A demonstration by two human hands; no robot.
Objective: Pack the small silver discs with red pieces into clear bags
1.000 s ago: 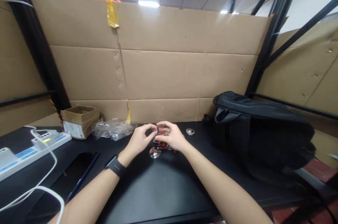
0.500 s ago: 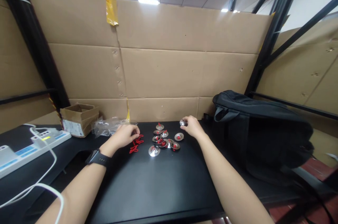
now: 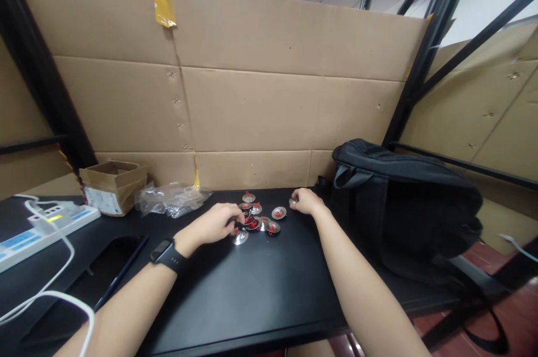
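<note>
Several small silver cymbals with red knotted cords (image 3: 259,219) lie clustered on the black table (image 3: 252,295) near the cardboard back wall. My left hand (image 3: 217,222), with a black watch on its wrist, has curled fingers resting at the cluster's left edge, above one silver cymbal (image 3: 239,237). My right hand (image 3: 305,201) pinches a lone silver cymbal (image 3: 292,200) at the right of the cluster, close to the black bag.
A black backpack (image 3: 403,205) lies on the right. A crumpled clear plastic bag (image 3: 172,200) and a small open cardboard box (image 3: 112,179) stand at the back left. A white power strip (image 3: 40,223) with white cables is at the far left. Cardboard panels wall the back.
My hands were together holding a cymbal, then parted. The left hand went left to the red cords and has come back to the cluster. The right hand reached to the lone cymbal.
</note>
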